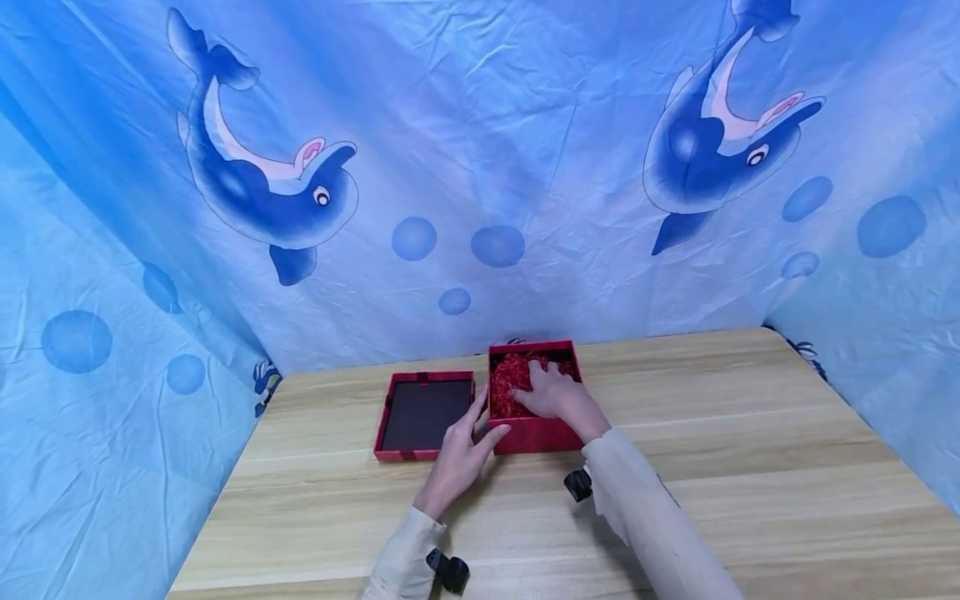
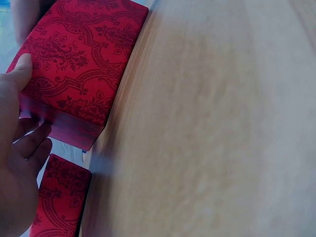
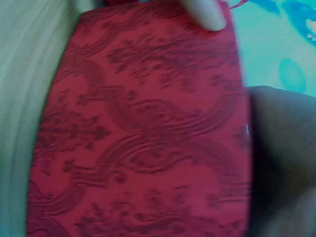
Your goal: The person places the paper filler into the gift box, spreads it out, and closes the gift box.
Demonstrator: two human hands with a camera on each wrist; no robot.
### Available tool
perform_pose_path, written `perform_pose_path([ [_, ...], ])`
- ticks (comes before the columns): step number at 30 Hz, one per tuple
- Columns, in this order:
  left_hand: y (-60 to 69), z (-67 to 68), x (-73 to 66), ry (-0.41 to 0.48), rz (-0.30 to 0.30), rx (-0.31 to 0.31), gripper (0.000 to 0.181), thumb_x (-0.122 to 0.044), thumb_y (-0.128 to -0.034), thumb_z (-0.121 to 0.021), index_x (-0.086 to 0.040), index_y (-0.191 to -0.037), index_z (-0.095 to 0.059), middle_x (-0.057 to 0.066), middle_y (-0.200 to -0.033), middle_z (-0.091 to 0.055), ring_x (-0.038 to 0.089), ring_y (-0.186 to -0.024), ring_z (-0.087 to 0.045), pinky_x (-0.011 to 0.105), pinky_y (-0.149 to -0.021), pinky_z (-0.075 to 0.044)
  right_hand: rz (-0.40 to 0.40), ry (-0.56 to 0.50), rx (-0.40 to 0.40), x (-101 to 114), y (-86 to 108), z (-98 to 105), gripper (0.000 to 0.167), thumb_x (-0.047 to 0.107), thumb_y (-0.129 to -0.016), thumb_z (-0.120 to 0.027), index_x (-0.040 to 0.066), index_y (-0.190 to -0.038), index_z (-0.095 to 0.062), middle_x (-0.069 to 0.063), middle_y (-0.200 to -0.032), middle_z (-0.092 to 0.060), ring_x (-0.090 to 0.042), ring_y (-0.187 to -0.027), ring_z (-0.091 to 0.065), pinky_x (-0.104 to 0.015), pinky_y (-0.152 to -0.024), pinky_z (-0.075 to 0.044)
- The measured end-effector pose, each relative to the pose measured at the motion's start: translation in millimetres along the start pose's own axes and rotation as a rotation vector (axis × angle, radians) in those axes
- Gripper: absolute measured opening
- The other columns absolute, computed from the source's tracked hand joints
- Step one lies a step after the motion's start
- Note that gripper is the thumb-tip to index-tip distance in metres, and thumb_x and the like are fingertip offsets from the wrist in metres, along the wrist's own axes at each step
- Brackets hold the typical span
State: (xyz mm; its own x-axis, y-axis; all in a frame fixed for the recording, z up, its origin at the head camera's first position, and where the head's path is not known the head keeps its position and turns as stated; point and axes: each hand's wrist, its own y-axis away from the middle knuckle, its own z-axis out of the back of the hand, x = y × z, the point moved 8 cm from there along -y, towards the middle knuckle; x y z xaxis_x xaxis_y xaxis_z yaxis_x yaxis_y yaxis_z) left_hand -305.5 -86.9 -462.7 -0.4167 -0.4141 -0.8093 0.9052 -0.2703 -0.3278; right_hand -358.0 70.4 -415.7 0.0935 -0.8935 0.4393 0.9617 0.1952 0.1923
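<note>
A red patterned box (image 1: 534, 435) stands uncovered, filled with red shredded paper (image 1: 512, 375). My left hand (image 1: 456, 457) holds the box at its front left corner. In the left wrist view the thumb lies on the front face (image 2: 81, 64), while the fingers (image 2: 37, 140) bend against the left side. My right hand (image 1: 553, 392) reaches over the front wall into the box, its fingers spread on the shredded paper. In the right wrist view the box's front face (image 3: 148, 128) fills most of the picture, and the right hand (image 3: 286, 148) shows only partly, dark and blurred.
Left of the box lies its red lid (image 1: 388, 456), inside up, with a black lining (image 1: 426, 415). Both sit near the far edge of a wooden table (image 1: 712, 467). Behind the table hangs a blue cloth (image 1: 525, 167) printed with dolphins and bubbles.
</note>
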Motion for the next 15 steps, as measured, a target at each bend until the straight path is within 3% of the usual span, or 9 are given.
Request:
perform_pose_path([
  [3, -0.6, -0.2, -0.5, -0.001, -0.008, -0.004, 0.077, -0.039, -0.1021, -0.066, -0.017, -0.165, -0.028, 0.01, -0.161, -0.038, 0.027, -0.133, -0.055, 0.03, -0.078, -0.055, 0.021, 0.03, -0.056, 6, 7.5, 11, 0.075, 0.044, -0.104, -0.061, -0.001, -0.158, -0.035, -0.032, -0.158, -0.034, -0.055, -0.139, -0.039, -0.068, -0.105, -0.04],
  [9, -1.3, -0.8, -0.3, 0.003, 0.004, 0.005, 0.078, -0.041, -0.1019, -0.066, -0.018, -0.165, -0.027, 0.006, -0.163, -0.036, 0.026, -0.135, -0.052, 0.035, -0.087, -0.054, 0.021, 0.052, -0.146, 13, 20.7, 25, 0.074, 0.046, -0.103, -0.062, 0.001, -0.157, -0.039, -0.029, -0.156, -0.038, -0.053, -0.137, -0.043, -0.067, -0.101, -0.044],
  [12, -1.0, 0.0, -1.3, 0.002, 0.007, 0.003, 0.077, -0.039, -0.1021, -0.066, -0.018, -0.165, -0.028, 0.007, -0.163, -0.036, 0.026, -0.135, -0.053, 0.036, -0.085, -0.054, 0.014, 0.045, -0.128, 13, 21.8, 21, 0.077, 0.046, -0.103, -0.062, -0.002, -0.158, -0.036, -0.032, -0.156, -0.037, -0.056, -0.138, -0.04, -0.067, -0.103, -0.043],
  [15, -0.3, 0.0, -1.5, 0.002, 0.01, 0.003, 0.077, -0.038, -0.1022, -0.066, -0.017, -0.165, -0.028, 0.009, -0.163, -0.035, 0.027, -0.134, -0.053, 0.039, -0.086, -0.054, -0.014, 0.002, -0.056, 7, 18.5, 9, 0.079, 0.045, -0.104, -0.06, -0.004, -0.16, -0.029, -0.036, -0.158, -0.03, -0.058, -0.141, -0.034, -0.071, -0.105, -0.039],
])
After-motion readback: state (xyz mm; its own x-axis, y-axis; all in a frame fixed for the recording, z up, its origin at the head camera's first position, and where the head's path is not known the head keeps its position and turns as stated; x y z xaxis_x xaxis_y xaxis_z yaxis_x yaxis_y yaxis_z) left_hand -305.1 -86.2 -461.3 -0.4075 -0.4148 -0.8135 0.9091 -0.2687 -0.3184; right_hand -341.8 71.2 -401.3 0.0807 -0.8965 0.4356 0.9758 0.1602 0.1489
